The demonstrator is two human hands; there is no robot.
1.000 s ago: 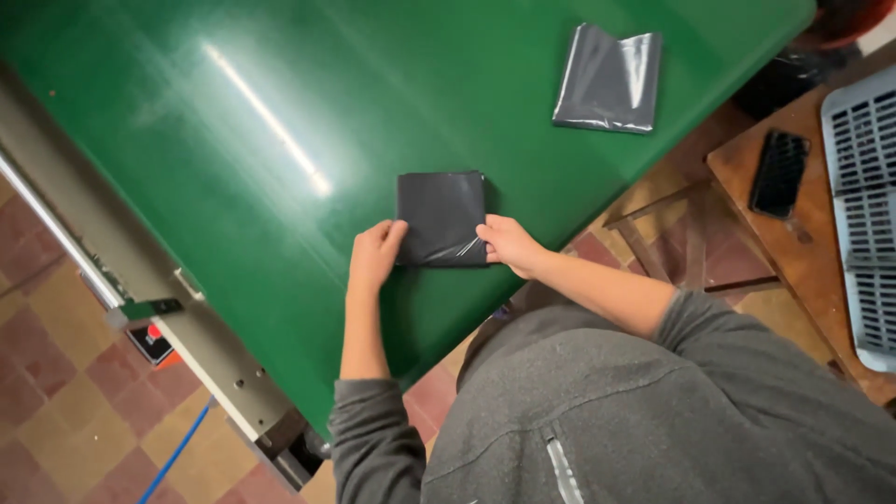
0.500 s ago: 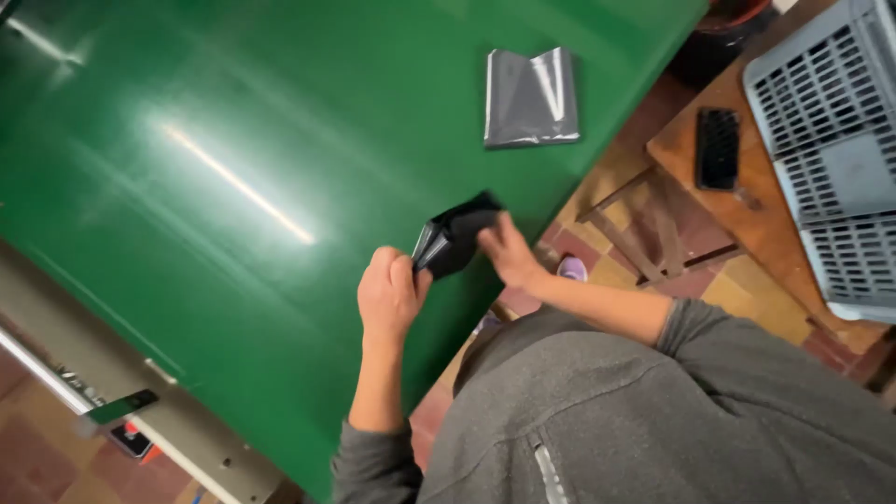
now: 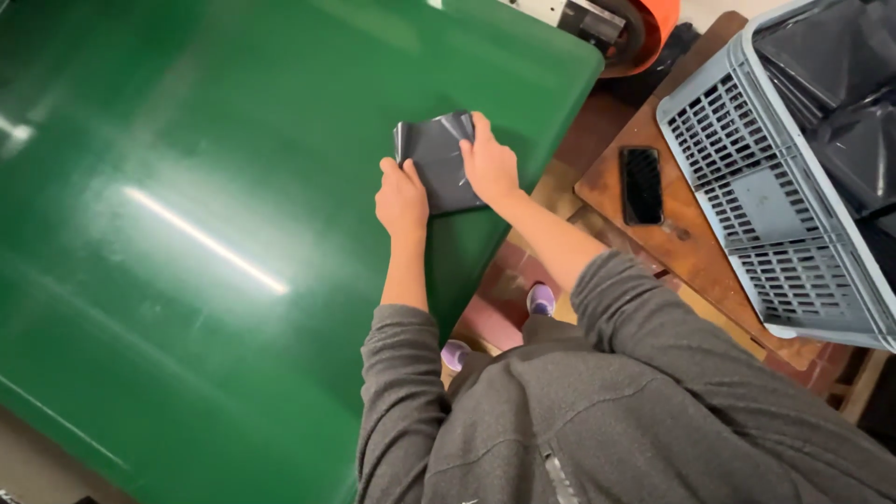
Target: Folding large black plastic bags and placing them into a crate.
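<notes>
I hold the folded grey plastic bag (image 3: 441, 161) flat near the right edge of the green table (image 3: 215, 215), left hand (image 3: 402, 196) clamping its near-left corner, right hand (image 3: 487, 161) pressing its far-right side, keeping the fold closed.

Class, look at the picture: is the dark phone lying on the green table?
No: the phone lies on the brown wooden surface beside the grey crate, off the green table.

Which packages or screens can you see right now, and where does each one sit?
Dark grey folded plastic bag: on the green table's edge, under the left hand and right hand.
Phone: black rectangle, dark screen, flat on the wooden side table.
Grey slatted crate: right, holding dark bags.
</notes>
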